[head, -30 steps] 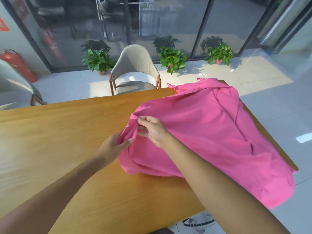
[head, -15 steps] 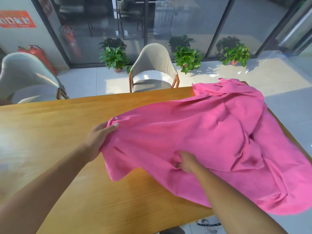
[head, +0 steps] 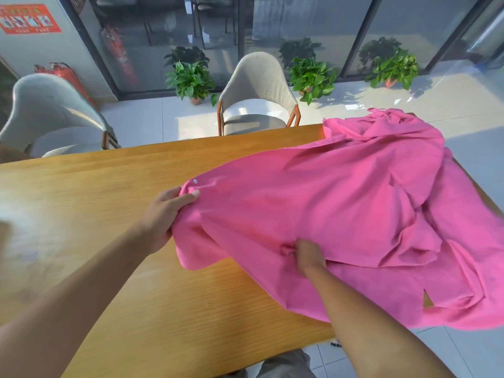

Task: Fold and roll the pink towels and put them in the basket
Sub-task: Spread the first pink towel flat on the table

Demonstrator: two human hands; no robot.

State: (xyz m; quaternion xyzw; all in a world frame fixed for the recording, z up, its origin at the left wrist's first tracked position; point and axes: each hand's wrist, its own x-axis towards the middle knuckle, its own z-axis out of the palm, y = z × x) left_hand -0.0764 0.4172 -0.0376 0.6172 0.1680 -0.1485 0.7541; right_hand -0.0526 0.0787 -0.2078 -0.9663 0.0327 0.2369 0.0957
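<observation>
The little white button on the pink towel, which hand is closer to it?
Left. The left hand grips the pink towel just below the white button; the right hand pinches the cloth farther down and to the right.

Soft matt pink cloth towel (head: 341,214), smooth grained wooden table (head: 109,200), glossy floor tiles (head: 152,124)

No text can be read with certainty. A red notice (head: 28,19) on the grey wall at the upper left carries a row of small pictures and lines of pale characters, all too small and blurred to make out. The reflected red fire extinguisher (head: 118,54) in the glass bears pale vertical markings, equally illegible.
</observation>
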